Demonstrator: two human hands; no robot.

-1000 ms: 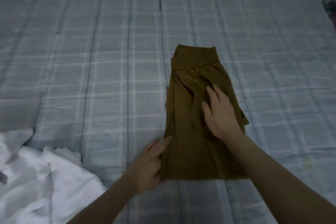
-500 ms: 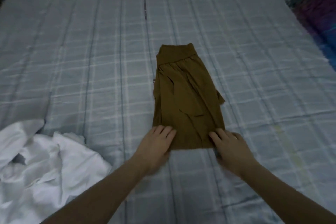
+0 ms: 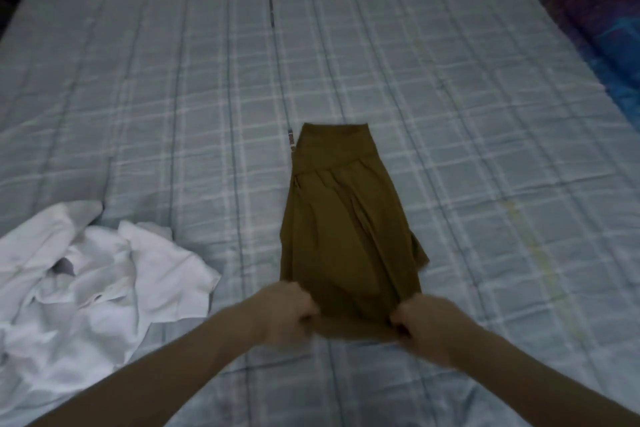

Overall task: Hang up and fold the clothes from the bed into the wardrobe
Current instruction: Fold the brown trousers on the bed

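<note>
On plaid bed sheet (image 3: 173, 97): folded brown shorts (image 3: 343, 229), no readable label.
Near hem gripped by left hand (image 3: 284, 315) and right hand (image 3: 426, 326), fingers curled.

**What I can't make out from the head camera**

My left hand (image 3: 282, 314) and right hand (image 3: 427, 328) are smeared by motion blur, so I can't separate the fingers. They cover the near corners of the brown garment (image 3: 341, 239), and its hem between them is soft. The white shirt (image 3: 86, 291) runs off the left edge. The dark patterned fabric (image 3: 599, 24) is cut by the right edge. A small marking on the bedsheet (image 3: 173, 97) stripe is too small to read.
</note>
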